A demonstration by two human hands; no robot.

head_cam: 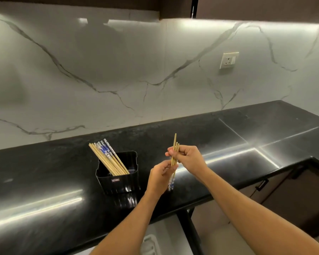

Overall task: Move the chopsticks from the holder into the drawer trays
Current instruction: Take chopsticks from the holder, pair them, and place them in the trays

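Counter [44, 172]: one holder [122, 183]; left hand [159, 176], right hand [188, 158] grip three chopsticks [175, 140]

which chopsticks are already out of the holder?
The bunch gripped in both hands, right hand above left hand, patterned ends down. The other chopsticks lean in the black holder.

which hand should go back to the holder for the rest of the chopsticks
Left, probably: the left hand is nearer the black holder, and the right hand grips the held chopsticks near their top, so it could keep them alone.
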